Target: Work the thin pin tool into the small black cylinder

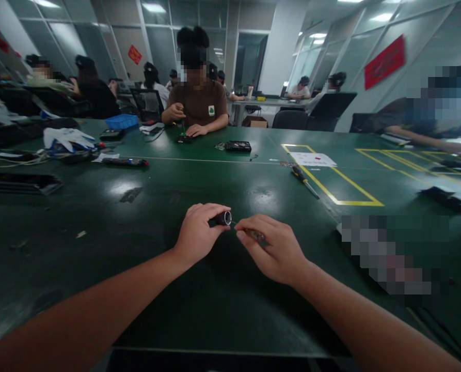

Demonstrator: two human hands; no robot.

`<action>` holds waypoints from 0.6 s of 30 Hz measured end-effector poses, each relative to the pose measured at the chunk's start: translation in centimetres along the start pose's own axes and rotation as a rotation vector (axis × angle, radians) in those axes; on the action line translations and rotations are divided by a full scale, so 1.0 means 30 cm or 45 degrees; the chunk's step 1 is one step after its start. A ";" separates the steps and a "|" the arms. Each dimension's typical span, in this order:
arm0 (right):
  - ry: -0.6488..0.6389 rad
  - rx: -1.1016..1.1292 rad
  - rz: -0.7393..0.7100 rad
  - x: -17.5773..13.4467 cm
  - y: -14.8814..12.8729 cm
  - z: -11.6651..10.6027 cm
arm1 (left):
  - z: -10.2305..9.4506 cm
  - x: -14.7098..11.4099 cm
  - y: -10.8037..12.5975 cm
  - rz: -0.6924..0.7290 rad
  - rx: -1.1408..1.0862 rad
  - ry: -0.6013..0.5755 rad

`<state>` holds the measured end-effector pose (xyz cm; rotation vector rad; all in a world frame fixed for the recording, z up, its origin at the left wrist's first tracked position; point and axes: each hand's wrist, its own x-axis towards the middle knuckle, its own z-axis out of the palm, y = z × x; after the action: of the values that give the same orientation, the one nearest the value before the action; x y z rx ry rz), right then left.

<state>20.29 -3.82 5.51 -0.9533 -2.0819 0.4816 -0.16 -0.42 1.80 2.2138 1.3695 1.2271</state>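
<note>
My left grip (pixel 199 231) is closed around a dark, silver-rimmed cylinder (pixel 221 219), its open end facing right. Just right of the cylinder, my right grip (pixel 276 247) pinches a thin-shafted tool (pixel 255 235) (possibly a screwdriver), shaft pointing toward that end.

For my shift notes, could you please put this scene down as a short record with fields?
Left hand: holds dark cylinder, bright-rimmed open end facing right
Right hand: holds slim tool, tip toward that end
Tip contact: cannot tell
Table: green
Screwdriver: lies beside yellow tape
Far left: white gloves, blue tray
Opposite: seated co-worker
</note>
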 end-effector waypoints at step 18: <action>0.322 0.617 0.501 0.021 0.055 0.020 | 0.002 0.005 -0.011 -0.113 -0.076 0.012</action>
<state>20.33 -2.28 4.45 -1.0610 -1.4543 0.9643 -0.29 -0.11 1.64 2.0865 1.4000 1.2328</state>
